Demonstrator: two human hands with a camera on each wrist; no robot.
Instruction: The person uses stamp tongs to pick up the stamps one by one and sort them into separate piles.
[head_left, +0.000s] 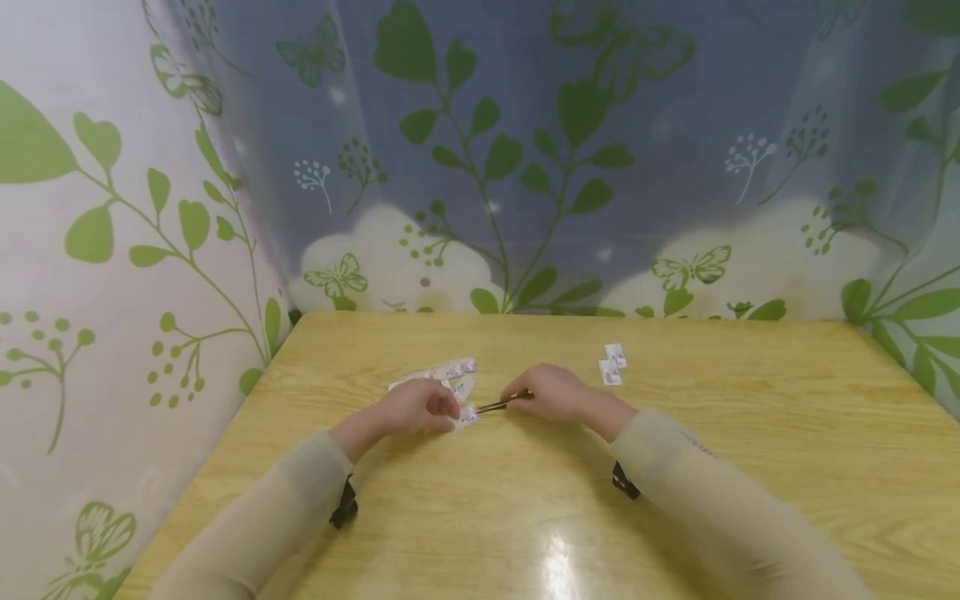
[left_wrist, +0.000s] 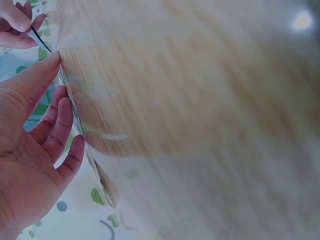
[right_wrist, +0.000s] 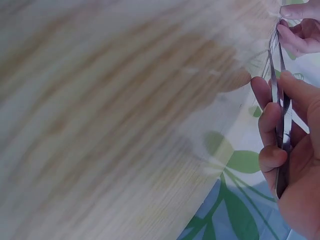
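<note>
Points slim dark tweezers [head_left: 492, 407] at the right end of a small white printed piece [head_left: 468, 415], lying on a wood-grain table [head_left: 480, 500] slightly left of center, between the left hand [head_left: 418, 405] and the right hand [head_left: 547, 392]. Grips the tweezers in the right hand, thumb against one side and fingers curled round the other in the right wrist view, leaving only a narrow gap between the metal arms near the tips. Cannot tell contact from mere closeness at that end. Reaches in from the opposite side with the left hand, fingertips at the left end of the piece, remaining fingers loosely bent in the left wrist view; cannot tell a pinch from a light press there. Includes, just beyond the left hand and partly hidden behind it, a longer white printed strip [head_left: 461, 367] and another printed piece [head_left: 463, 387]. Shows two more well apart to the right, past the right hand: a nearer piece [head_left: 610, 372] and a farther piece [head_left: 616, 354], meeting at their edges. Wears pale long sleeves [head_left: 697, 475], with black wrist gear [head_left: 624, 482] below both cuffs. Catches a bright glare [head_left: 557, 567] on the table toward the front. Backs onto a blue-and-white curtain [head_left: 487, 125] printed with green leaves and butterflies, and onto pale patterned cloth [head_left: 150, 292] along the left side.
</note>
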